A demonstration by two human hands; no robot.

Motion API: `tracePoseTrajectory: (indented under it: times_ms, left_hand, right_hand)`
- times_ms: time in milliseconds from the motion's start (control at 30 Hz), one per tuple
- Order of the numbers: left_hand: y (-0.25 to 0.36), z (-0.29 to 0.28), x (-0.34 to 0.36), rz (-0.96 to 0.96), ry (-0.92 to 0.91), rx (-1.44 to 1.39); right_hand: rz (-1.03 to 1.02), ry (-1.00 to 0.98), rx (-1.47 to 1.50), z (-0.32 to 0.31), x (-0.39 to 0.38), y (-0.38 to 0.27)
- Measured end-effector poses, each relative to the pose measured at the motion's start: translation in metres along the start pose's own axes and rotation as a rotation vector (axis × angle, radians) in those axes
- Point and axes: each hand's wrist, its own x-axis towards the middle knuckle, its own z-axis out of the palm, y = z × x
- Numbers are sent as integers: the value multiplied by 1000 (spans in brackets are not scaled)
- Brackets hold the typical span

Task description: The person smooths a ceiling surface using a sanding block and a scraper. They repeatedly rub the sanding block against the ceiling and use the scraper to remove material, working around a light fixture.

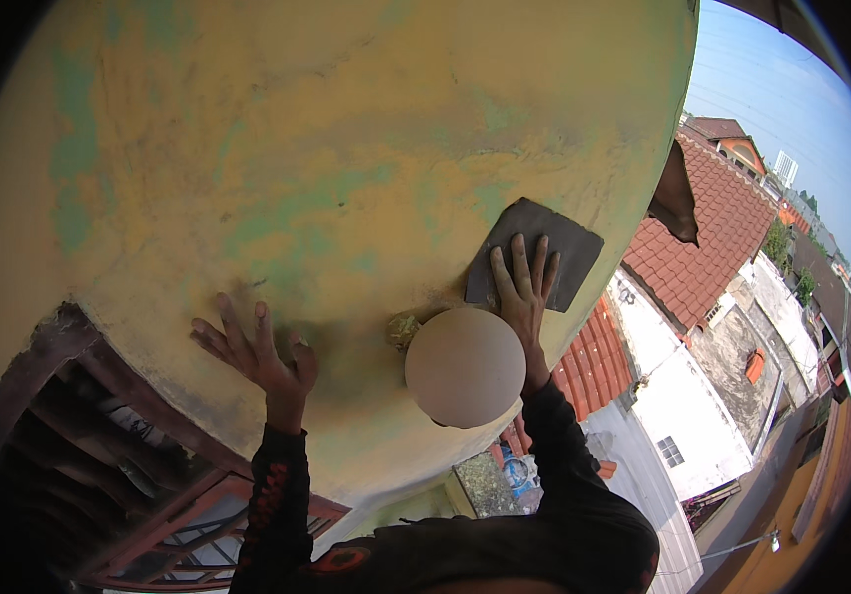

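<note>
My right hand (522, 287) presses a dark grey sheet of sandpaper (569, 262) against the wall (277, 109), its fingers stretched out over the sheet. The thumb is hidden. The wall is yellow with worn green patches and dark smudges. My left hand (262, 351) is open at the wall to the left, fingers spread; whether it touches the wall I cannot tell. Between my hands a round, pale lamp globe (465, 366) sticks out, hiding part of the wall. A stained fitting (404, 329) shows beside the globe.
Below left of my left hand is a brown wooden frame (124, 371) with an opening and a glazed window (193, 540). At the right the wall ends in a curved edge. Beyond it lie red tiled roofs (708, 223) and a white building wall (683, 436), far below.
</note>
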Motion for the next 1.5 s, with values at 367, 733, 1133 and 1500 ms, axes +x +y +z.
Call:
tracePoseTrajectory:
  times_ms: [367,733,1133,1500]
  left_hand:
    - [-1,4,2,-59,-8,-14]
    - [-2,-2,0,-70,-42,29]
    - [-2,-1,0,-87,-11,-17]
    - [-1,2,-6,-54,-11,-49]
  right_hand:
    - [-16,16,-37,1,27,-8]
    - [32,-71,-80,-25,73,-33]
    - [58,-56,-75,-14,36,-25]
    - [29,19,-63,-7,33,-17]
